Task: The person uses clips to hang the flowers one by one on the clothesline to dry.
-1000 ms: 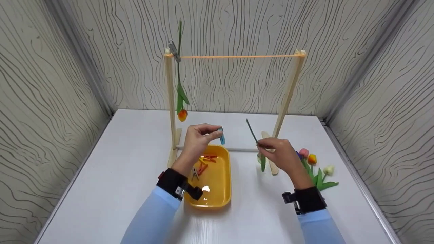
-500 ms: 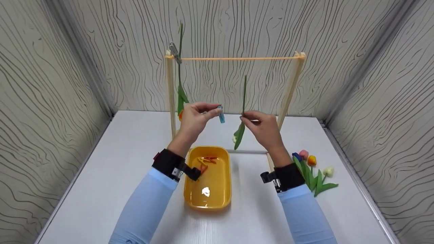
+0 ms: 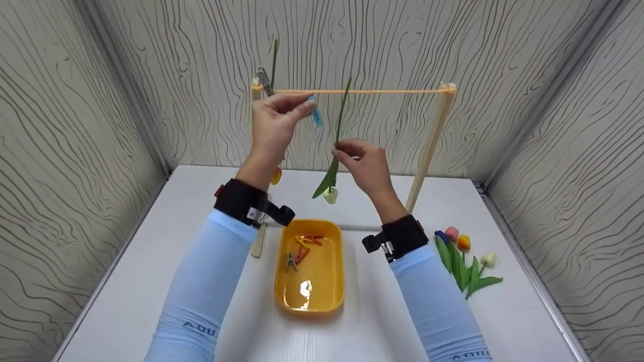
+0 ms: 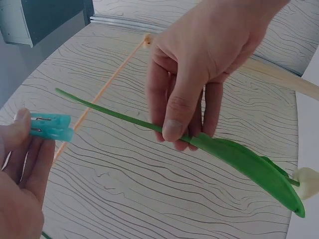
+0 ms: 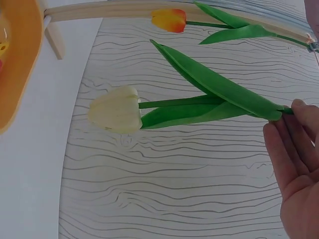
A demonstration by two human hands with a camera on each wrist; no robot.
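Pinched between the thumb and fingers of my left hand is a light-blue clothespin, near the orange string. My right hand pinches the stem of a white tulip, which hangs head down with its green leaves below the fingers. The stem's upper end crosses the string in the head view. Whether it touches the string I cannot tell. At the string's left end a grey clothespin holds an orange-yellow tulip upside down, partly hidden behind my left hand in the head view.
Wooden posts, such as the right post, hold up the string. Below stands a yellow tray with several clothespins inside. Several tulips lie at the right of the white table. Patterned walls enclose the back and sides.
Both hands have risen towards the string and shifted left, carrying the blue clothespin and the white tulip. The tulip's stem has swung nearly upright, its top now at string height.
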